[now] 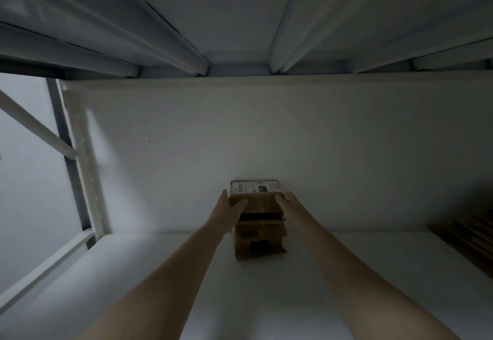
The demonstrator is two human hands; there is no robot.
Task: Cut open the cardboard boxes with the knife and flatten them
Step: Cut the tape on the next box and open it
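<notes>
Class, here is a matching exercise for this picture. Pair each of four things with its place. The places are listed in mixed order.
Things:
1 left hand
2 right hand
3 white label
4 shelf post

Places:
a on the right side of the cardboard box
b far left of the view
c on the box's left side
d on the box's far end

Pairs: 1-c; 2-a; 3-d; 4-b

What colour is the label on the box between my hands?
The rectangular label on the brown cardboard box is white with dark print; head view.
</notes>
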